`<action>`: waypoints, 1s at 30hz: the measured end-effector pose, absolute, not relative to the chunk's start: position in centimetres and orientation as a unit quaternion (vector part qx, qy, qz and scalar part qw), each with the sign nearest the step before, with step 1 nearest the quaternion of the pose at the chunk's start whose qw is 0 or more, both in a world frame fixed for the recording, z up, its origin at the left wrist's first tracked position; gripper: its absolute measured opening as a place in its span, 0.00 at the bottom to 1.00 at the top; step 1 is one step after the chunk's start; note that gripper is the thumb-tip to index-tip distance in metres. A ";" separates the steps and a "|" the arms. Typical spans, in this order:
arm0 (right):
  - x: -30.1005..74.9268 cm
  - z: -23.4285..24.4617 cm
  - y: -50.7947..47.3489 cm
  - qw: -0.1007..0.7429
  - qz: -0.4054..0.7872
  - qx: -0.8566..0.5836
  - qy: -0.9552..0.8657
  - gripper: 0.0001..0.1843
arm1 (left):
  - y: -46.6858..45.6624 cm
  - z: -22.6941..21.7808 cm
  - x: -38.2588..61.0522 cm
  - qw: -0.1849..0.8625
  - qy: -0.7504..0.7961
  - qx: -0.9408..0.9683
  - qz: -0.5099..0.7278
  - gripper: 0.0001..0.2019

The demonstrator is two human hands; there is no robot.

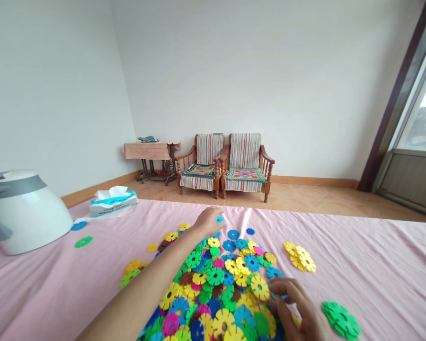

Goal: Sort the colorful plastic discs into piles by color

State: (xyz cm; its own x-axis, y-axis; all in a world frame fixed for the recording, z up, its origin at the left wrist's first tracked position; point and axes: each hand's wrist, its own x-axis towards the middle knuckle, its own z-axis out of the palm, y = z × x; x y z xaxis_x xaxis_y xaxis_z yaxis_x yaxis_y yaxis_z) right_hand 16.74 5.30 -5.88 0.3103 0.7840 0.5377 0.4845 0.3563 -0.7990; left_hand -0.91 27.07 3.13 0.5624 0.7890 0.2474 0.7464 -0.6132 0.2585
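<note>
Left fingers: my left hand is at the far end of the pile, its fingers lightly bent; a blue disc shows right beside the fingertips, and I cannot tell whether I grip it.
Right fingers: my right hand is at the pile's right edge, fingers curled, with a gap between them and the thumb; a bit of yellow disc shows in that gap, and I cannot tell whether I hold anything.
Disc pile: notched plastic snowflake discs in green, yellow, blue, pink and brown lie heaped between my hands, many overlapping.
Left forearm: it slants across the heap's left side, with some yellow and green discs beyond it.
Yellow group: several yellow discs overlap, apart from the heap, beyond my right hand.
Green group: overlapping green discs lie to the right of that hand.
Far left: a lone green disc and a blue one lie near a white-and-grey jug; a tissue pack sits behind them.
Counter: a wrinkled pink cloth covers it.
Across the room: two wooden armchairs with striped covers stand beside a cloth-draped treadle stand.
</note>
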 end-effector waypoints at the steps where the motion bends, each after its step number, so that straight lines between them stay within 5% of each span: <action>1: 16.7 -5.8 5.2 0.604 0.134 -0.549 -0.562 0.12 | 25.7 3.4 -0.9 0.067 0.412 0.892 0.175 0.12; 10: 16.9 -4.3 4.4 0.644 0.223 -0.591 -0.431 0.16 | 14.4 3.1 -1.4 0.096 0.184 0.972 0.111 0.17; 16: 16.8 -4.9 4.9 0.614 0.194 -0.606 -0.467 0.14 | 12.8 2.7 -4.2 0.068 0.251 0.960 0.100 0.16; 30: 17.8 -6.0 5.3 0.387 0.044 -0.617 -0.684 0.17 | 11.8 2.9 -10.0 0.108 0.277 0.940 0.165 0.11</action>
State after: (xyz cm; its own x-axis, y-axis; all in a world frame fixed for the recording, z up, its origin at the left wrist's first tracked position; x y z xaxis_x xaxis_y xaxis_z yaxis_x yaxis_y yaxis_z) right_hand 17.84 5.33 -5.96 0.0604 0.8775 0.4758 0.8098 0.2356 -0.5373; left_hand -10.04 11.75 2.88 0.7915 0.5574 0.2506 0.4857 -0.8226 0.2956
